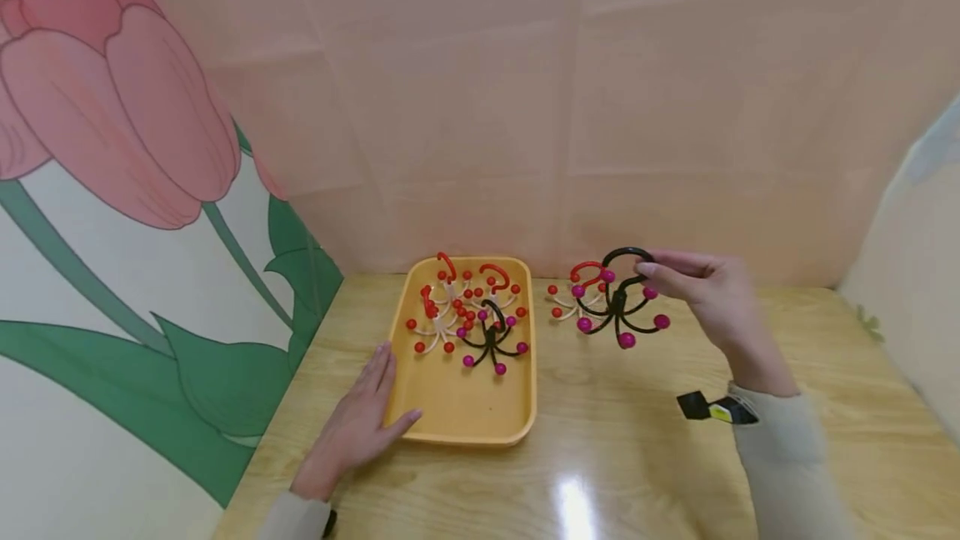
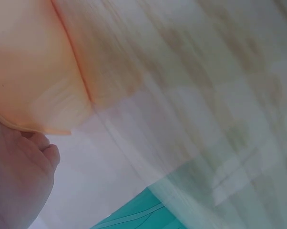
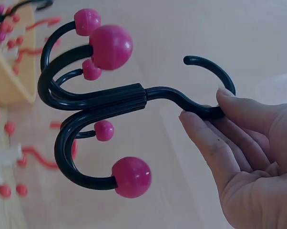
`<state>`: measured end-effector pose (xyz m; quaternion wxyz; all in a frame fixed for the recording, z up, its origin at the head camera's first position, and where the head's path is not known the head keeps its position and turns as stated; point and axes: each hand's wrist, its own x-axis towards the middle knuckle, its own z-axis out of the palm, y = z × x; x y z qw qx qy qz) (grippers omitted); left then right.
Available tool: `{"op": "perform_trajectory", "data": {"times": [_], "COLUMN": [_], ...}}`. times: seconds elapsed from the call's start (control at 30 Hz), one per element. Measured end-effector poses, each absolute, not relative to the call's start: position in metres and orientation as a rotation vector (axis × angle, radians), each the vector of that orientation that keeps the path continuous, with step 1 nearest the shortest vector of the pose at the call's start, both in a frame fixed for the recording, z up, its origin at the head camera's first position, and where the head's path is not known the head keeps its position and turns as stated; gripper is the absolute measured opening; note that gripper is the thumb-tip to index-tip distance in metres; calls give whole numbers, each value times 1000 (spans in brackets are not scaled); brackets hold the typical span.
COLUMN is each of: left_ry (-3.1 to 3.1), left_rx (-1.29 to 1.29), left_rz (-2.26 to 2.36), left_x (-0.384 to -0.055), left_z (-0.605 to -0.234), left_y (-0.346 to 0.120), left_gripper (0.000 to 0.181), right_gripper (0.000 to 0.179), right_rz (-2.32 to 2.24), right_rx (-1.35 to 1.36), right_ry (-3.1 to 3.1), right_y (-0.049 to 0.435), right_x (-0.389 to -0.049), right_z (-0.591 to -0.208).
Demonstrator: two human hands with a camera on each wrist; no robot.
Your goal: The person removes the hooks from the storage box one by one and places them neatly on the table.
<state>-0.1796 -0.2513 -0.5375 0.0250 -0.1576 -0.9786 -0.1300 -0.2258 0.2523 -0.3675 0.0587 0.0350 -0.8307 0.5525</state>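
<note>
My right hand (image 1: 705, 294) pinches a black multi-arm hook hanger (image 1: 618, 304) by its curved top hook, to the right of the yellow tray (image 1: 450, 422). In the right wrist view the hanger (image 3: 119, 98) has curled arms tipped with magenta balls, and thumb and fingers grip the hook's bend. My left hand (image 1: 356, 423) rests against the tray's left side with fingers straight and thumb over the near-left rim. Inside the tray are a similar black hanger (image 1: 491, 340) and several white hangers (image 1: 440, 324) with red hooks and red balls.
Behind the held hanger, a white hanger (image 1: 580, 304) with a red hook lies on the wooden table (image 1: 622, 457) near the back wall. A pinkish cloth (image 1: 465, 107) hangs at the back. The left wall (image 1: 217, 290) carries a tulip picture.
</note>
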Motion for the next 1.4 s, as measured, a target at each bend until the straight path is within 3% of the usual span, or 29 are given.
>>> {"op": "perform_trajectory", "data": {"times": [0.47, 0.97, 1.4], "left_ry": [-3024, -3044, -3085], "left_rx": [-495, -521, -499], "left_rz": [-383, -358, -356], "left_x": [-178, -182, -180], "left_z": [-535, -535, -534], "left_y": [-252, -252, -251], "left_gripper": [104, 105, 106], "right_gripper": [60, 65, 39], "right_rz": [1661, 1837, 2328], "right_rx": [-83, -261, -220], "right_ry": [-2472, -2407, -1913], "right_y": [314, 341, 352], "right_x": [-256, -287, -304], "right_z": [-413, -460, -488]}}
